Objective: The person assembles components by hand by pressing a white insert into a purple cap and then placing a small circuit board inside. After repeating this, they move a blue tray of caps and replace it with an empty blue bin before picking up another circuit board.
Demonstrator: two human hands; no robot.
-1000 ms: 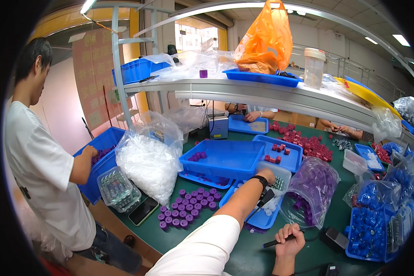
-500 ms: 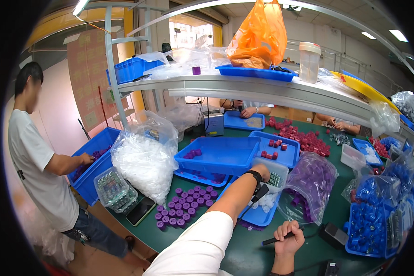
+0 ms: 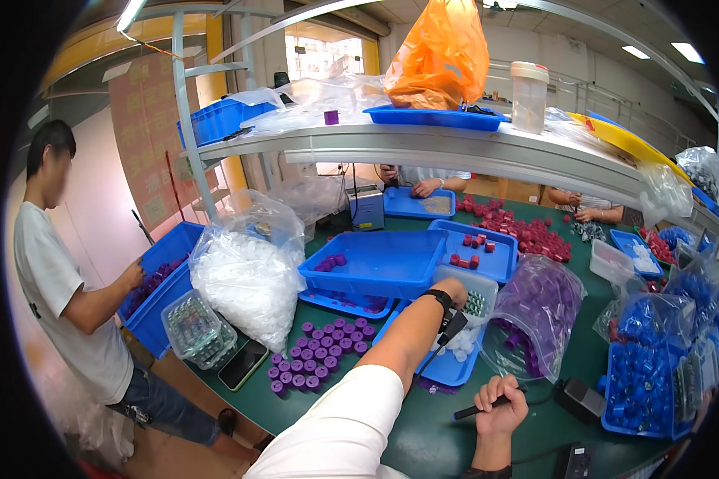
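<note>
My left hand (image 3: 454, 294) reaches into a clear plastic box (image 3: 482, 283) of small green and silver parts; its fingers are hidden from view. A watch-like black band (image 3: 438, 299) circles that wrist. Closed around a slim black pen-shaped tool (image 3: 467, 413), my right hand (image 3: 499, 405) rests low over the green table. Below the box, white translucent pieces (image 3: 461, 345) lie in a blue tray (image 3: 446, 370). Purple round caps (image 3: 321, 349) stand in rows to the left. A clear bag of purple parts (image 3: 539, 307) lies on its side to the right.
A large bag of white pieces (image 3: 244, 271), a phone (image 3: 243, 365) and a blue bin (image 3: 367, 263) sit on the left half. Blue parts (image 3: 637, 391) fill a tray at right. A shelf (image 3: 455, 148) crosses overhead. A co-worker (image 3: 72, 295) stands at left; others' hands work across the table.
The view has shifted slightly. My left hand remains at the box and my right hand still holds the tool. The co-worker's hand at left has drawn back from the bin a little.
</note>
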